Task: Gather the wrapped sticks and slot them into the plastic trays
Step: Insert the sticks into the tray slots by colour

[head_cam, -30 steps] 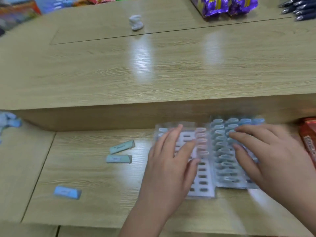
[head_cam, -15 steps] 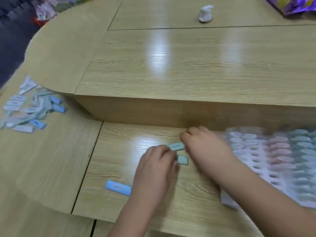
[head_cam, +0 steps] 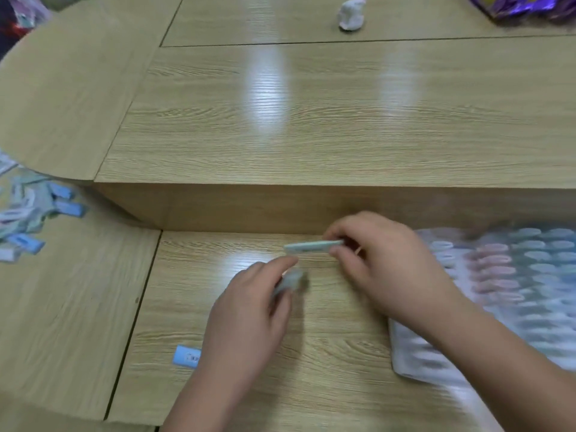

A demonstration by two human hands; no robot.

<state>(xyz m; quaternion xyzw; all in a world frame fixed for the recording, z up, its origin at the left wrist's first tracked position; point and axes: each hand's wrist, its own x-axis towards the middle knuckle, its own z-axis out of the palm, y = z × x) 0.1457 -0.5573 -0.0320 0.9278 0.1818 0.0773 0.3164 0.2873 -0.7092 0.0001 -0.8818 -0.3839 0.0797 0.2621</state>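
Light was bright and came from overhead. 2 pale glare streaks lay on the raised counter [head_cam: 343, 126] top, and 1 smaller bright patch lay on the lower surface beside the left hand [head_cam: 249, 310]. Soft shadows sat under both hands. Motion blur smeared the wrapped stick [head_cam: 291, 280] pinched by the left hand and the plastic trays [head_cam: 514, 275]. The greenish stick [head_cam: 311, 247] in the right hand [head_cam: 389, 269] was sharper. The wide lens bowed the counter's edges, and the stick pile [head_cam: 28, 213] at far left was soft.
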